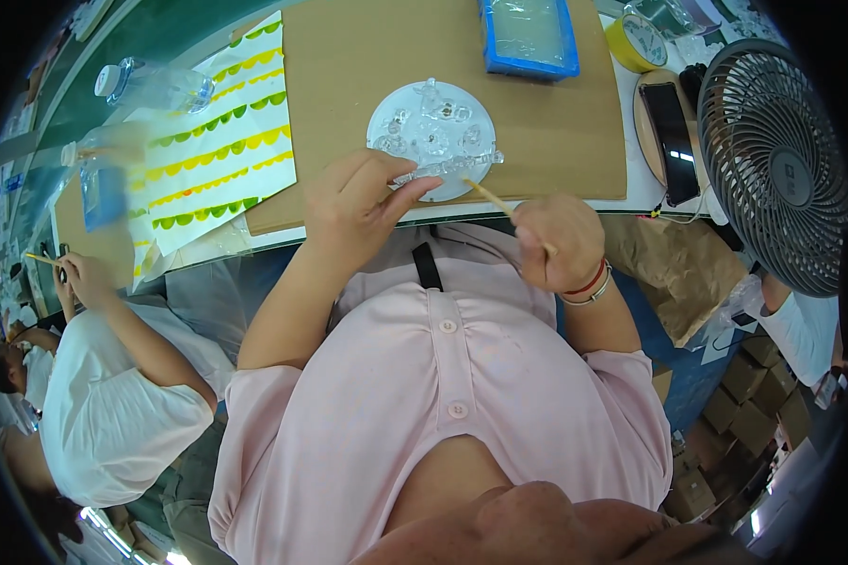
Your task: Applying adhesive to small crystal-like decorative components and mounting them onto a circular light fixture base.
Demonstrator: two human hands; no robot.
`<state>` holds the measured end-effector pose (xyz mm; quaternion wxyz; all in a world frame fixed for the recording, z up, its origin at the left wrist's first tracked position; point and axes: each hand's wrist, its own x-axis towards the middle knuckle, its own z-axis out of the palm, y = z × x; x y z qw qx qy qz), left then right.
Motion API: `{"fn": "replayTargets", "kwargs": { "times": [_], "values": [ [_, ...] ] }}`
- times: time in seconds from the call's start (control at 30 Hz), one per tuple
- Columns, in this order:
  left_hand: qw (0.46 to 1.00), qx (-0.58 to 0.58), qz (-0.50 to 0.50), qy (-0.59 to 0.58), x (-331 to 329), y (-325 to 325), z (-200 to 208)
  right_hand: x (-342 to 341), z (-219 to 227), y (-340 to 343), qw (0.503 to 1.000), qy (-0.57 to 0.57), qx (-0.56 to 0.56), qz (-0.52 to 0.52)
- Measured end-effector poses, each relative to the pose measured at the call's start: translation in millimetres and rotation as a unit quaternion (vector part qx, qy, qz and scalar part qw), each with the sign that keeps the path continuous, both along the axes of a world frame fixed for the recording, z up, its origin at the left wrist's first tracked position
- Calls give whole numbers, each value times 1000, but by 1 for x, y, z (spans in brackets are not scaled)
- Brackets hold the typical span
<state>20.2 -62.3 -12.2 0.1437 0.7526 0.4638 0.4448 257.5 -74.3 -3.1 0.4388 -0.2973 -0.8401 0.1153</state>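
Observation:
A round white disc [383, 117] lies on a sheet of brown cardboard [334, 89], with several small clear, shiny pieces [446, 111] on it. At the disc's near left edge, the thumb and forefinger of my left hand [353, 202] pinch one end of a long clear piece [462, 167]. My right hand [561, 240] is closed round a thin wooden stick [491, 197], perhaps a brush. The stick's tip points at the clear piece near the disc's lower right edge; whether they touch, I cannot tell.
A blue-rimmed tray [545, 69] stands behind the disc. To the right are a yellow tape roll [636, 43], a phone [669, 141] and a black fan [782, 169]. Patterned paper [221, 132] and bottles [155, 85] lie left, near a co-worker in white [113, 405].

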Motion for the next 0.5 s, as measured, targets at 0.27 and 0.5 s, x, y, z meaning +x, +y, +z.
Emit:
{"fn": "replayTargets", "kwargs": {
  "times": [0.27,0.5],
  "values": [
    [1000,0,19,-16,-15,10,14,0,1,4,998,0,-16,-64],
    [987,-147,-68,12,-23,7,11,-5,-6,11,997,41,-32,-60]
  ]
}}
